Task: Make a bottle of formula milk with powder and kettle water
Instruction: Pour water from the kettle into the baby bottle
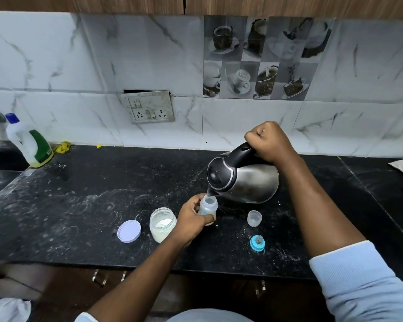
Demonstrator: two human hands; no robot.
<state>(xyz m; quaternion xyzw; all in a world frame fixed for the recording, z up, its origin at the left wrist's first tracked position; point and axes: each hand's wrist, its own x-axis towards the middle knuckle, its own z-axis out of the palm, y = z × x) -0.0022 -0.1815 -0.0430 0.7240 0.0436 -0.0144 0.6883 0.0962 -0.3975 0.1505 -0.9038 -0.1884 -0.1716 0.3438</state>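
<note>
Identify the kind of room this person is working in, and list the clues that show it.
Most likely a home kitchen: a dark stone counter below coffee-cup picture tiles, a wall socket plate, and a steel kettle tilted over a baby bottle.

The left hand (192, 220) hides the lower half of the bottle (209, 204).

Soft even light, bowed edges
</note>
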